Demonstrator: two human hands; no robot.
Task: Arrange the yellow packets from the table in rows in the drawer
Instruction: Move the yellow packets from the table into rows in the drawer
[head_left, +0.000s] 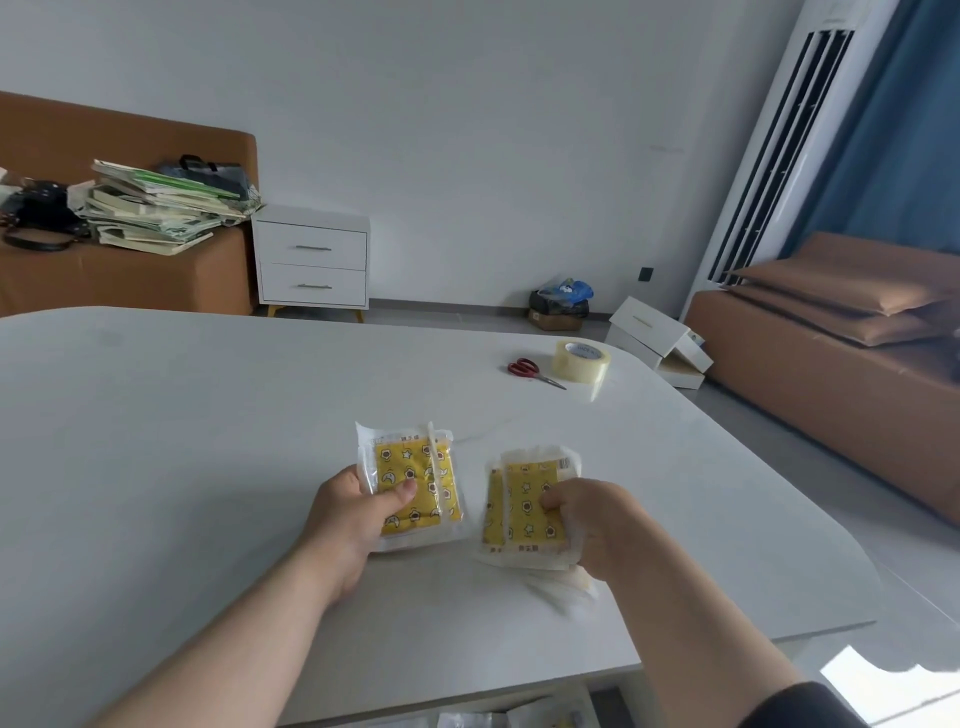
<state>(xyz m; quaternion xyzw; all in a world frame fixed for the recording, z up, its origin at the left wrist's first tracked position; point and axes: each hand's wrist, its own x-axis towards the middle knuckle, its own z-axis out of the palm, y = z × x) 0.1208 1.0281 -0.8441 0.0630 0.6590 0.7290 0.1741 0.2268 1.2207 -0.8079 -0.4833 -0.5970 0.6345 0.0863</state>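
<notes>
My left hand (353, 514) grips a yellow packet (415, 478) with star and moon prints in clear wrap, thumb on its face, just above the white table (208, 441). My right hand (597, 525) holds a second yellow packet (524, 506), which seems to be the top of a small stack, beside the first. More clear wrapping (566, 590) pokes out beneath the right hand. Below the table's near edge, part of an open drawer (519, 717) shows with pale packets inside; its contents are mostly hidden.
Red-handled scissors (532, 371) and a roll of clear tape (581, 360) lie at the table's far right. Beyond stand a white two-drawer nightstand (311, 260), a brown sofa with stacked books (150, 208), and a brown bed (831, 353) at right.
</notes>
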